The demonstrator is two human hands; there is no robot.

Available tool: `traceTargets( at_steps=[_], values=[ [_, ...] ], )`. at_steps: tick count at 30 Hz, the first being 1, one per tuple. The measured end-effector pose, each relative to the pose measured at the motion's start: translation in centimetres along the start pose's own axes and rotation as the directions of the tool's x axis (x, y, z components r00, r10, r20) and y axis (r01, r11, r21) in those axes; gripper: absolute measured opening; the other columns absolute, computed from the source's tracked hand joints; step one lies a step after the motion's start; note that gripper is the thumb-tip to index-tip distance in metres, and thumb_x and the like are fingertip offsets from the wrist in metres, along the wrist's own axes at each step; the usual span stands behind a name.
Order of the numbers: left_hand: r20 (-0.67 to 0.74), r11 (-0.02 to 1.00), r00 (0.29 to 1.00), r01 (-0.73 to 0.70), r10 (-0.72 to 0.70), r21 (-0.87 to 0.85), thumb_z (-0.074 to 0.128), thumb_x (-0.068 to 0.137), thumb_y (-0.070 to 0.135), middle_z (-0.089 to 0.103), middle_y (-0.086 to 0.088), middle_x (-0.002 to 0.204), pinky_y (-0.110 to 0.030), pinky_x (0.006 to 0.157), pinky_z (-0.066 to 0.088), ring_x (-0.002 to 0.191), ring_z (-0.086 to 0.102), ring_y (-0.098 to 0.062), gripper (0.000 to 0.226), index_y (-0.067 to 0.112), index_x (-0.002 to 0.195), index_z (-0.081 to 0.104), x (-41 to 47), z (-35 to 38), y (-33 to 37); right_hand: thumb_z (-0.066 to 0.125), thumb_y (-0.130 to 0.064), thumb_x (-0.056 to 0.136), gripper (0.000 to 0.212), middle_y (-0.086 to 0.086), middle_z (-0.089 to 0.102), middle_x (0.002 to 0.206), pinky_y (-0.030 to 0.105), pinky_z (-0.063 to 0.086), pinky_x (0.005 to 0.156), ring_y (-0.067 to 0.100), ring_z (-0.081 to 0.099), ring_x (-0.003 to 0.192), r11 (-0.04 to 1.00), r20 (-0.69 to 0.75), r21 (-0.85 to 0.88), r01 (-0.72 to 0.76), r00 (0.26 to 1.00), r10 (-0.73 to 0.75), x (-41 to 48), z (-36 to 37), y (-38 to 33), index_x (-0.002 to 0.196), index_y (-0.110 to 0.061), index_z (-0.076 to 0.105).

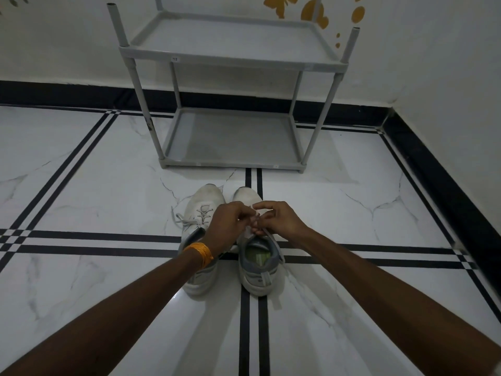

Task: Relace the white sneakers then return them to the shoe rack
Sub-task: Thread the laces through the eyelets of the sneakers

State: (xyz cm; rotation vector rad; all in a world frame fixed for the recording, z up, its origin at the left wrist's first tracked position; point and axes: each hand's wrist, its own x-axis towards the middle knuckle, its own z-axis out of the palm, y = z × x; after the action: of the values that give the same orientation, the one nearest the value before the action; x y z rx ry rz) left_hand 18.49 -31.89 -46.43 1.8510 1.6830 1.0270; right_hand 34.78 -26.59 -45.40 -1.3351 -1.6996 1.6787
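While both hands work over the pair, the white-marble floor [81, 185] with black stripes carries everything. Left of the left hand, loose lace ends [180, 219] of the left sneaker [202, 210] spill onto the floor. That sneaker stands upright, toe pointing away, eyelets already crossed with lace, heel partly hidden under the left wrist. An orange band [200, 253] wraps that wrist. The left hand [230, 226] has its fingers curled, tips pinching the lace [255, 214] right where it meets the other hand; the exact grip is small and hard to read. Well beyond both hands stands the grey shoe rack [233, 61], two shelves, against the white wall, with nothing on either shelf. Directly under the two hands sits the right sneaker [257, 270], upright, just beside the left one and nearly touching it, toe away, grey collar and greenish insole visible below the fingers, toe cap showing above them. The right hand [280, 221] is closed in a pinch on the same lace, thumb and fingertips together over the tongue area, knuckles up. Far above the right hand, orange butterfly decals [314, 12] mark the wall.
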Motion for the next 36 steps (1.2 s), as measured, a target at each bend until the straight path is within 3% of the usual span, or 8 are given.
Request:
traceTargets(
  at_steps=[4,9,13,19,23,26,31,36],
  values=[
    [-0.032,1.0,0.999,0.013,-0.013,-0.001,0.077,0.078,0.015,0.077,-0.004,0.084,-0.017,0.073,0.053,0.072,0.067,-0.007,0.011,0.013,0.089,0.078,0.2,-0.1,0.3,0.067,0.01,0.082,0.044,0.025,0.074,0.091,0.047,0.06,0.084,0.038,0.074,0.085,0.999,0.034,-0.034,0.002,0.999,-0.001,0.1,-0.2,-0.1,0.124,-0.003,0.062],
    [-0.016,0.989,0.996,0.089,-0.092,-0.117,0.072,0.084,0.025,0.075,0.0,0.073,-0.019,0.063,0.055,0.067,0.069,-0.005,0.011,0.015,0.087,0.069,0.2,-0.1,0.4,0.068,0.01,0.08,0.041,0.027,0.073,0.091,0.05,0.059,0.086,0.041,0.073,0.086,0.999,0.037,-0.037,0.004,0.999,-0.003,0.1,-0.1,-0.1,0.118,-0.003,0.065],
    [0.033,0.997,0.997,0.072,-0.071,-0.02,0.066,0.088,0.026,0.076,-0.002,0.086,-0.03,0.073,0.054,0.075,0.067,-0.013,0.012,0.019,0.091,0.076,0.1,0.2,0.6,0.069,0.01,0.078,0.041,0.023,0.074,0.088,0.05,0.059,0.083,0.041,0.073,0.082,0.996,0.041,-0.081,0.023,0.999,-0.02,0.2,0.1,-0.1,0.116,-0.006,0.068],
    [-0.078,0.982,0.979,0.189,-0.189,-0.005,0.065,0.085,0.035,0.065,0.0,0.094,-0.038,0.079,0.053,0.084,0.062,-0.016,0.016,0.021,0.084,0.073,0.0,1.0,1.1,0.066,0.012,0.076,0.043,0.026,0.074,0.088,0.05,0.06,0.083,0.042,0.073,0.083,0.999,0.033,-0.029,0.019,0.999,-0.018,0.1,0.1,0.1,0.115,-0.006,0.068],
    [-0.194,0.921,0.913,0.311,-0.358,-0.236,0.066,0.086,0.028,0.064,0.0,0.094,-0.028,0.076,0.053,0.085,0.062,-0.013,0.014,0.014,0.084,0.069,0.1,0.5,2.0,0.068,0.009,0.08,0.042,0.024,0.075,0.087,0.047,0.06,0.083,0.037,0.074,0.081,1.0,0.023,-0.002,-0.031,0.999,0.031,0.1,0.0,0.1,0.119,-0.006,0.065],
    [-0.239,0.965,0.938,0.225,-0.252,-0.134,0.061,0.083,0.023,0.067,-0.005,0.073,-0.028,0.063,0.05,0.067,0.061,-0.015,0.02,0.01,0.069,0.068,0.9,-2.1,1.7,0.07,0.006,0.083,0.044,0.024,0.075,0.09,0.042,0.061,0.081,0.037,0.073,0.083,0.998,0.009,0.031,-0.061,0.998,0.061,-0.1,0.0,0.0,0.124,-0.005,0.061],
    [0.214,0.825,0.886,0.461,-0.411,-0.327,0.054,0.09,0.021,0.062,-0.007,0.049,-0.033,0.062,0.053,0.051,0.061,-0.022,0.041,0.009,0.05,0.058,2.4,-4.6,1.3,0.071,0.01,0.08,0.044,0.028,0.073,0.091,0.035,0.062,0.072,0.031,0.074,0.075,0.995,0.001,0.063,-0.081,0.997,0.081,0.0,0.1,-0.3,0.122,-0.001,0.061],
    [0.371,0.888,0.843,0.451,-0.389,-0.095,0.044,0.099,0.041,0.065,-0.005,0.06,-0.025,0.061,0.048,0.054,0.059,-0.015,0.052,0.009,0.064,0.065,1.6,-4.6,0.2,0.072,0.009,0.08,0.045,0.026,0.074,0.09,0.037,0.062,0.075,0.03,0.074,0.076,0.996,0.008,0.049,-0.081,0.997,0.08,0.1,0.0,-0.3,0.123,-0.002,0.061]
  ],
)
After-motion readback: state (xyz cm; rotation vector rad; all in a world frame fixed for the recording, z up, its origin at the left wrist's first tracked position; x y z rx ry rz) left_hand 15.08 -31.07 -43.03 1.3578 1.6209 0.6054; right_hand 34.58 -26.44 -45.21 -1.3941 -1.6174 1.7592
